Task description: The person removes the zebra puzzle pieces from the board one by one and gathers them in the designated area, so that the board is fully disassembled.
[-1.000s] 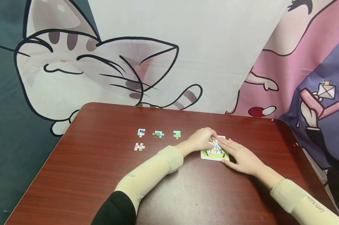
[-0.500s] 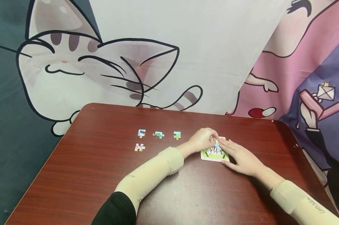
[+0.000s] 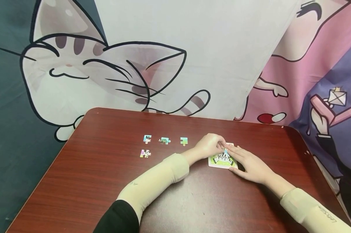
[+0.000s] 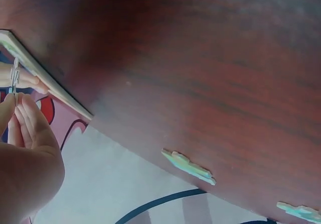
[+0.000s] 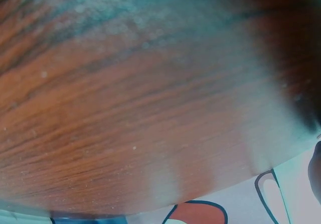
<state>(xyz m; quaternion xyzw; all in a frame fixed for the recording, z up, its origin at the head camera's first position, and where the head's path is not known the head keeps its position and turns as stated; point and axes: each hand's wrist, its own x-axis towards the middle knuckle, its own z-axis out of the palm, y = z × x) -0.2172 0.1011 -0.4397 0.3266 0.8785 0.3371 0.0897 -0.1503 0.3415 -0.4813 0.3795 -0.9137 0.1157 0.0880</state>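
Observation:
My left hand [image 3: 211, 144] is over the upper left of a small square zebra picture puzzle [image 3: 219, 162]. In the left wrist view its thumb and fingertips pinch a thin puzzle piece [image 4: 15, 76], seen edge-on. My right hand [image 3: 250, 163] lies along the puzzle's right side, fingers extended and thumb near the lower right corner. The fingertips of both hands meet near the puzzle's top, hiding part of the picture. The right wrist view shows mostly bare table, with only a dark bit of the hand at its right edge.
Left of the hands, loose jigsaw pieces lie on the brown table [image 3: 105, 181]: a green one [image 3: 184, 141], a green-and-blue one [image 3: 165, 140], a blue-and-white one [image 3: 147, 139] and a pink-and-white one [image 3: 145, 153]. A cartoon cat curtain [image 3: 222, 48] hangs behind the table.
Over the puzzle, the white detail below the left fingertips has gone from sight, and more of the zebra picture shows. Both hands stay nearly in place; the head view shifts slightly.

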